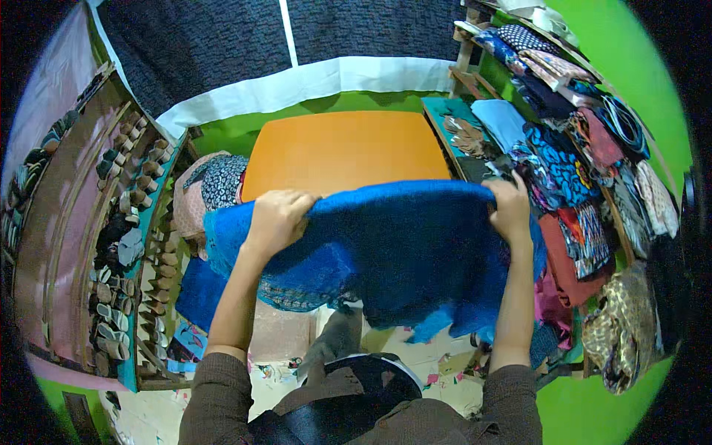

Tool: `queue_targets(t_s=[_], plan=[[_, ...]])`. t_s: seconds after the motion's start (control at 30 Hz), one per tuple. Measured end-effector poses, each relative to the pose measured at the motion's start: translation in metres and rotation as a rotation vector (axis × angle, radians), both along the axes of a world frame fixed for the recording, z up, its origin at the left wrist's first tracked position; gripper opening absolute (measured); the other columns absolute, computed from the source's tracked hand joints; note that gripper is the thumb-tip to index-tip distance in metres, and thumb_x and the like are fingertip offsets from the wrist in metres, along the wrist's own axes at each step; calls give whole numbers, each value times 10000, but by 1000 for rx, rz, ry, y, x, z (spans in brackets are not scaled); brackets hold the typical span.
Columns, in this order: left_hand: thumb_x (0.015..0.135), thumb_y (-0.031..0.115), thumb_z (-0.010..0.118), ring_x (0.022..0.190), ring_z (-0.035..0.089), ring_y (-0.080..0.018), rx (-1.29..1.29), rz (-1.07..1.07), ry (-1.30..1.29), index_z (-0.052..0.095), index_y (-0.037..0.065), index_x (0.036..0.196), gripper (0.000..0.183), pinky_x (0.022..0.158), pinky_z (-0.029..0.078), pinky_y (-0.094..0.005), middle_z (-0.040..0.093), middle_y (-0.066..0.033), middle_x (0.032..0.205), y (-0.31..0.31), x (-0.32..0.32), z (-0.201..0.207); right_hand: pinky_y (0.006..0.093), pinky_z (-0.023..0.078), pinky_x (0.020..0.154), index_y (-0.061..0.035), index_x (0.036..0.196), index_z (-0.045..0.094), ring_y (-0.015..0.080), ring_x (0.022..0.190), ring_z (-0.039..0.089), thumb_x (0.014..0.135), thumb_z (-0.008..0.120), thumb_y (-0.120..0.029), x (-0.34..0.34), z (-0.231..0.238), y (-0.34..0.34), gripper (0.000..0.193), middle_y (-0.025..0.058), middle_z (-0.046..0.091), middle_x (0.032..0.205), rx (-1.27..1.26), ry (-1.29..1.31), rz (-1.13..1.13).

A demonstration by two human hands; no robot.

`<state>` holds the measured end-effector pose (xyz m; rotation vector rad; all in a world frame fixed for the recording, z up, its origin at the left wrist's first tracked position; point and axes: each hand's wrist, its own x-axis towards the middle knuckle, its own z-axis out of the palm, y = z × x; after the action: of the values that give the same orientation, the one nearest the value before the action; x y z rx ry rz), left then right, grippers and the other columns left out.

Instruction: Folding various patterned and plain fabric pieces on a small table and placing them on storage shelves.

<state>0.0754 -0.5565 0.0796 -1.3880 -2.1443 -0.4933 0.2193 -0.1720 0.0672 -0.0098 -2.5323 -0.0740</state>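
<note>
A large blue cloth (423,245) with a fringed or ragged lower edge is stretched between my two hands. My left hand (278,219) is closed on its upper left edge, and my right hand (510,209) grips the upper right edge, the index finger pointing up. The cloth's top edge runs in a gentle curve from hand to hand. Below that, the fabric hangs down in front of my body, with a patterned grey-blue band at its lower left. Just beyond the cloth lies an orange tabletop (345,152), its near part hidden behind the fabric.
On the left, a rack (133,326) holds several rows of shoes. Folded clothes fill the shelves (437,122) on the right, with a leopard-print garment (619,326) hanging low. Patterned fabrics (222,182) lie left of the table. Small scraps litter the pale floor (274,386).
</note>
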Motion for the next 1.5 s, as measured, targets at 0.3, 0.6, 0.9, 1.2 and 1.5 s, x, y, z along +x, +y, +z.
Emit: queue_targets(t_s=[0.3,0.6,0.9,1.2,1.5], plan=[[648,66,640,790,606,-301,29,108,23,616,88,928,282,667,479,-381,633,-110,852,24,-192,0,455,240,1049,-155,944,604,172,885,583,582,671,-38,-226,26,33,386,-2,621,905,268,49,-26],[746,171,621,754,600,-314,-57,178,-121,600,108,900,168,623,467,-408,627,-118,803,60,-382,-4,527,203,1051,-149,858,619,199,841,576,615,625,-40,-413,-4,68,266,4,616,825,231,71,37],[779,253,593,783,594,-347,-198,346,-291,585,100,925,212,635,458,-461,625,-151,816,105,-513,-45,531,199,1051,-132,870,621,212,878,582,616,648,-64,-530,-32,97,265,31,638,870,223,-139,24],[721,257,664,1101,487,-283,-360,579,-221,484,118,1186,517,975,308,-492,553,-116,1123,146,-568,-155,560,130,1059,-100,1116,530,249,1118,481,823,448,-110,-603,-156,116,304,109,567,1103,259,-353,-96],[872,463,413,1342,136,-361,-354,615,-682,287,239,1388,575,1014,86,-634,146,-98,1476,193,-447,-258,628,86,1017,-214,1357,356,354,1325,198,886,426,-412,-523,-264,59,515,159,247,1429,-308,-542,-174]])
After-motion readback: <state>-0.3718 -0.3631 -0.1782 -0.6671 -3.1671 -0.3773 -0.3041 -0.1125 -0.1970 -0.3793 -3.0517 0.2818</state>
